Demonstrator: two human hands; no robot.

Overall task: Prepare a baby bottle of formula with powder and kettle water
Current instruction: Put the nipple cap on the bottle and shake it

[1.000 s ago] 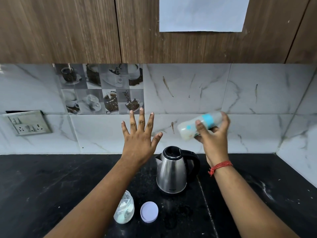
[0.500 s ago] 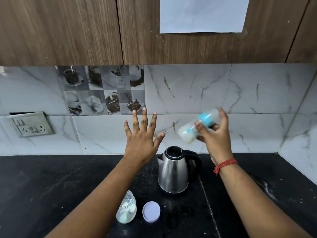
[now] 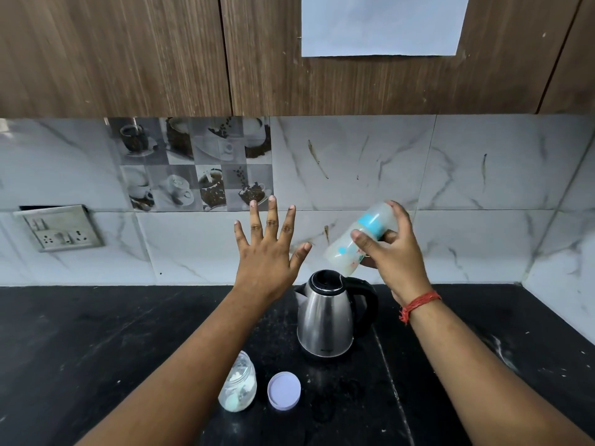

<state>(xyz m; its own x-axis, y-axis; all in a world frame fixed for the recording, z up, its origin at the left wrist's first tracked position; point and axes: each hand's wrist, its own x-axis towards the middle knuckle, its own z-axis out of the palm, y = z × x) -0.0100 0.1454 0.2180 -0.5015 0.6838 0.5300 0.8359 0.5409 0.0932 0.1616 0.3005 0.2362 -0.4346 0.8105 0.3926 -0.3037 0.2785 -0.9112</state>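
Black stone, speckled and faintly dusted white, makes up the long countertop (image 3: pixel 96 342) that runs to the marble-look tiled wall (image 3: pixel 354 162), with dark wood-grain cabinet doors (image 3: pixel 128 53) above and a pale sheet of paper (image 3: pixel 383 24) stuck to one, its top cut off by the frame. A brushed steel electric kettle with a black handle and an open black-rimmed mouth (image 3: pixel 325 320) stands upright near the middle of the counter. The person's left hand (image 3: pixel 267 252) hangs in the air above the counter to the kettle's left, palm away, all five fingers straight and spread wide, touching nothing. The right hand (image 3: pixel 396 252) is raised above the kettle, thumb and fingers curled round a translucent plastic baby bottle with a turquoise collar (image 3: pixel 351 244), which tilts with its base down to the left, over the kettle's mouth but clear of it; the teat end is hidden behind the fingers, and motion blur leaves its contents hard to read. A red thread bracelet (image 3: pixel 418 304) circles that wrist. In front of the kettle, just beside the left forearm, stands a small clear glass jar holding white powder (image 3: pixel 238 386), lidless and partly covered by the arm. Its round pale lilac lid (image 3: pixel 284 390) lies flat on the stone right beside it. A grey switch-and-socket plate (image 3: pixel 59 228) sits on the wall at far left.
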